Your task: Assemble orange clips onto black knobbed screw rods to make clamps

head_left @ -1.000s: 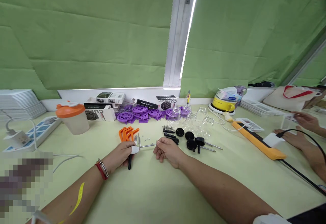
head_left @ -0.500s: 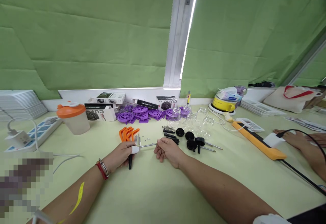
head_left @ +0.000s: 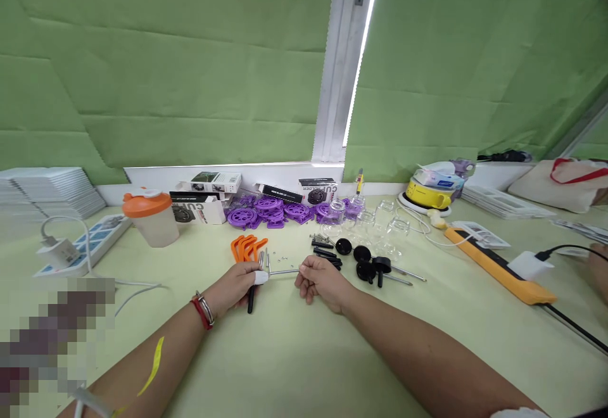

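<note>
Near the table's [head_left: 294, 367] centre, the left hand [head_left: 235, 286] pinches a black-handled tool [head_left: 250, 301] and one end of a thin metal rod [head_left: 284, 272], whose other end, at 3 o'clock, the right hand [head_left: 322, 282] grips with curled fingers; it looks light, stiff and slippery, best held at both ends.

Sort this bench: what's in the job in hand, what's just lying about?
In hand:
left hand on black handle
right hand on metal rod
loose rods
black knobs
orange parts

Lying about:
shaker bottle
power strip
purple wheels
boxes
yellow device
</note>
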A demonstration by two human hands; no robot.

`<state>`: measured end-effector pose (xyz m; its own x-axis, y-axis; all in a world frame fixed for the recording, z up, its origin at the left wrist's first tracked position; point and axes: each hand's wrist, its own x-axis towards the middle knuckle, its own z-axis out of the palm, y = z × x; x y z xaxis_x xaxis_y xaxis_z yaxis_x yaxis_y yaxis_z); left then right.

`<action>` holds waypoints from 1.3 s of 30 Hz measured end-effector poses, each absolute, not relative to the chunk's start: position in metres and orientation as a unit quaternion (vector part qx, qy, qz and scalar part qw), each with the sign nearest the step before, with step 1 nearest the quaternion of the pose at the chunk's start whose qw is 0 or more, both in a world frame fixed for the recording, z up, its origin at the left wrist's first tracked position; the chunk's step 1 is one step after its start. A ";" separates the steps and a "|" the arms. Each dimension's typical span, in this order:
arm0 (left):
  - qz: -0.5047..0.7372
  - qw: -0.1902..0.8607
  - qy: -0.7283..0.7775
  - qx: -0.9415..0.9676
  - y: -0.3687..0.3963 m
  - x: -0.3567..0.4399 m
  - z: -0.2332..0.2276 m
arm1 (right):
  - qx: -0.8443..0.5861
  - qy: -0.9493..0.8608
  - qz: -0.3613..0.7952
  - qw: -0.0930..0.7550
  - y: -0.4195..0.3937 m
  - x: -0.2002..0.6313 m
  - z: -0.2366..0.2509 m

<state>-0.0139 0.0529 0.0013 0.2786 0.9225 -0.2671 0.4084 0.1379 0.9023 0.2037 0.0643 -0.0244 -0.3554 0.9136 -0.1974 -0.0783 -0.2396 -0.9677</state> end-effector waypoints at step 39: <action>0.184 0.569 0.462 0.656 0.043 0.000 -0.007 | -0.600 -0.781 -0.037 0.169 0.074 0.296 0.053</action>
